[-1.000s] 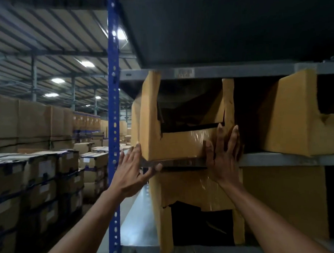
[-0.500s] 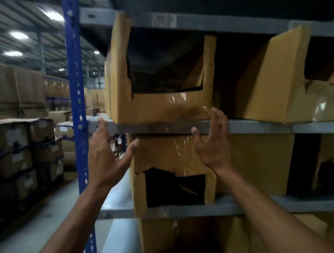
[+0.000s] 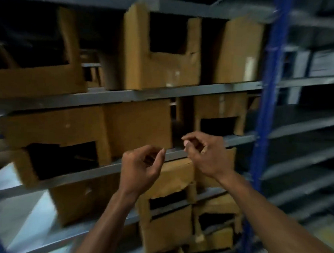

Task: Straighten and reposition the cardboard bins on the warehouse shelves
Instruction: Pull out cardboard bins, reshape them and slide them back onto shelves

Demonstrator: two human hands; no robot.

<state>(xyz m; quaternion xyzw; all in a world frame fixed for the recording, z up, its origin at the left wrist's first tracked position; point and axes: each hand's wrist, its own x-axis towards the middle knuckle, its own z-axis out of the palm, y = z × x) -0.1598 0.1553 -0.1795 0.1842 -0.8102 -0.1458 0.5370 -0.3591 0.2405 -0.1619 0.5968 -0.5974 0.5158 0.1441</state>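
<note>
Brown cardboard bins with cut-out fronts fill grey metal shelves. One tall bin (image 3: 160, 69) stands on the upper shelf, a wide bin (image 3: 54, 130) juts out at an angle on the middle shelf, and a plain-fronted bin (image 3: 139, 123) sits beside it. A torn bin (image 3: 172, 175) sits just below my hands. My left hand (image 3: 142, 165) and my right hand (image 3: 205, 152) hover in front of the middle shelf edge (image 3: 176, 155) with fingers loosely curled, holding nothing. Neither hand touches a bin. The picture is motion-blurred.
A blue upright post (image 3: 265, 111) marks the rack's right end. Beyond it are dark grey shelves (image 3: 304, 123). More worn bins (image 3: 215, 228) sit on the lower shelves. A smaller bin (image 3: 219, 113) sits right of the gap.
The view has swung right and down along the rack. Both hands have left the upper left bin and drawn back, their fingers curling from flat to loose.
</note>
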